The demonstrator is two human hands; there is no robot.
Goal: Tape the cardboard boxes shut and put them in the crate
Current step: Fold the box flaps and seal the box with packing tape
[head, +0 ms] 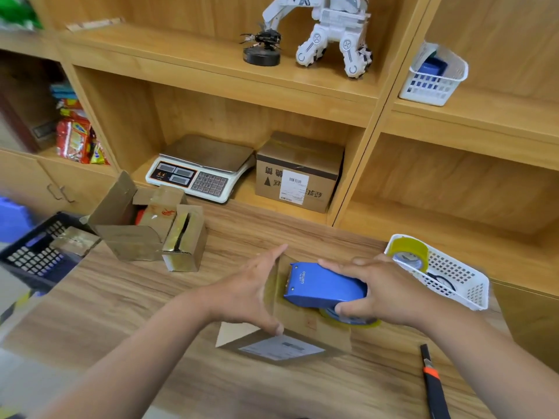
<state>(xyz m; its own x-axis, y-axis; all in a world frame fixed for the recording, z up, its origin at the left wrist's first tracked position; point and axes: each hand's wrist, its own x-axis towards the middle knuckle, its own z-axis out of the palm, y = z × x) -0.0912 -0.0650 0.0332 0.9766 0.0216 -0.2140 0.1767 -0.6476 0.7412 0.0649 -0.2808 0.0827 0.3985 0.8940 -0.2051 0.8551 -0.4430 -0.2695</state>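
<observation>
A small cardboard box (299, 325) with a white label on its near side lies on the wooden table in front of me. My left hand (252, 293) holds its left end, fingers stretched along the far side and thumb on the near edge. My right hand (382, 290) grips a blue tape dispenser (320, 285) pressed on the box's top. An open cardboard box (136, 228) and a smaller box (186, 237) stand at the left. A dark crate (33, 255) at the table's left edge holds one taped box (75, 241).
A white basket (453, 273) with a yellowish tape roll (408, 252) sits just right of my right hand. A utility knife (434, 382) lies near the front right. On the shelf behind are a scale (199, 170) and a labelled carton (298, 173).
</observation>
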